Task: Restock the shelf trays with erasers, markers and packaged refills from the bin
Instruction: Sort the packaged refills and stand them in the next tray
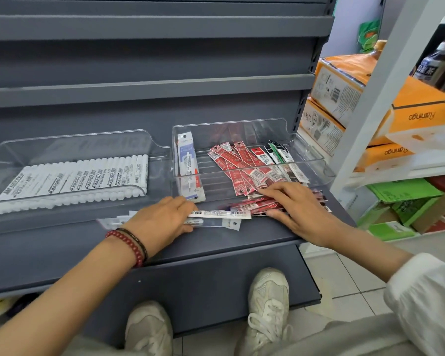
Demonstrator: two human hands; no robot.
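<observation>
Two clear trays stand on the grey shelf [216, 240]. The left tray [82, 140] holds a row of white markers [88, 176]. The right tray [308, 150] holds red refill packs [244, 163], a white-blue pack [188, 160] and black and green packs. On the shelf in front of the trays lie loose packs. My left hand [162, 222] pinches a long white refill pack [221, 214] by its end. My right hand [298, 209] rests flat, fingers spread, on a small pile of red packs [257, 205]. The bin is out of view.
More clear-wrapped packs [116, 220] lie left of my left hand. Orange boxes [344, 98] and a white rack post [385, 93] stand to the right, green boxes [403, 191] below them. My shoes [267, 299] stand under the shelf edge.
</observation>
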